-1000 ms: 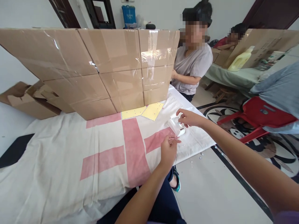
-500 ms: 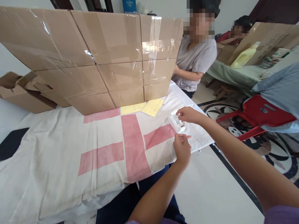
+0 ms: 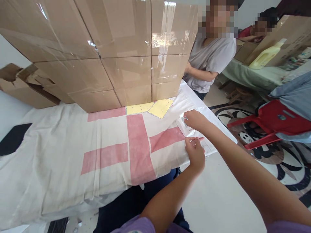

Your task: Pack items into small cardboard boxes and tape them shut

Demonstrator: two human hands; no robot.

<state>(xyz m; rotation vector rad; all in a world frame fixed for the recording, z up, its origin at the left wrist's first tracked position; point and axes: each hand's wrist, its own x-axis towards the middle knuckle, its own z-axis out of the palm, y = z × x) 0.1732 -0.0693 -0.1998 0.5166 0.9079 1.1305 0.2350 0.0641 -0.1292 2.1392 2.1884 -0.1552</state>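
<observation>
A small, shiny white plastic packet (image 3: 182, 125) lies on the right part of the cloth-covered table; its contents are too unclear to name. My right hand (image 3: 196, 121) is closed over its upper right side, fingertips pinched on it. At the packet's lower corner, my left hand (image 3: 195, 152) has thumb and fingers pressed together on its edge. Just beyond the packet, two yellow dotted pieces with wavy edges (image 3: 160, 108) lie partly overlapping on the cloth.
Taped cardboard boxes (image 3: 131, 72) form a wall along the table's far side. The pale cloth (image 3: 110, 132) has pink blocks. A person in a grey shirt (image 3: 218, 55) stands behind the boxes. At right are a red chair (image 3: 279, 119) and a yellow bottle (image 3: 267, 55).
The view has tilted down and shifted slightly, so everything sits differently in frame. Both hands stay at the white packet, the right one reaching a little further over it.
</observation>
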